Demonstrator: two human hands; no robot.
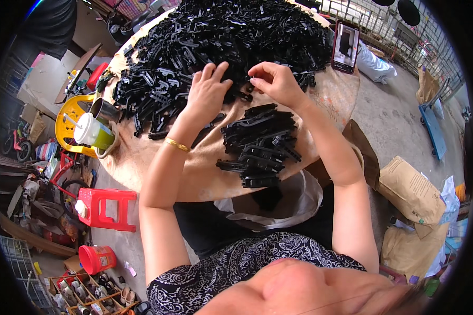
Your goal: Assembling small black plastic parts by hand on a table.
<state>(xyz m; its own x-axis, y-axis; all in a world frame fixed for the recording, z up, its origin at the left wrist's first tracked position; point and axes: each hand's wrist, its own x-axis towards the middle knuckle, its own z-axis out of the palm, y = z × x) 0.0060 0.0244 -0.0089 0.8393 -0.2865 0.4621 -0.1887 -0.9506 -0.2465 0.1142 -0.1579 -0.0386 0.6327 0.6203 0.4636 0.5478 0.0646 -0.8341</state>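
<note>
A large heap of black plastic parts [194, 42] covers the far part of the round table. My left hand [209, 92] rests on the heap's near edge, fingers stretched out and apart, gripping nothing that I can see. To its right, my right hand [278, 84] has its thumb and forefinger bent toward each other around a small dark piece, apparently a black plastic part; the dark heap behind blurs its outline. Below the hands, a stack of narrow black plastic parts [260, 142] lies in rough rows on the tan tabletop cover [194, 178].
An open white sack [305, 199] sits under the table's near edge. A phone [346, 47] stands at the right; a cup with a straw [93, 131] stands on a yellow chair [68, 123] at the left. A red stool [108, 209] and red bucket [97, 259] are on the floor.
</note>
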